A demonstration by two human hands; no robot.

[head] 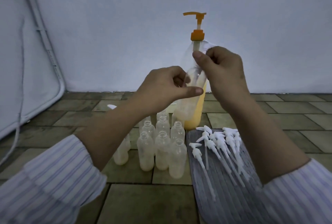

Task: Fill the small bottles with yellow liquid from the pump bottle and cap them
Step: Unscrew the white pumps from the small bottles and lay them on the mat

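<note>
While our left hand (167, 87) pinches a small clear bottle (193, 78) and our right hand (222, 69) grips its white cap (209, 45), it seems light, slippery; hold mid-body.

I am raising both forearms, striped sleeves pushed back. My left hand (167, 87) is pinching, thumb extended rightward, fingers curled. My right hand (222, 73) is sitting higher, thumb up, fingers closing in a pinch.
</note>
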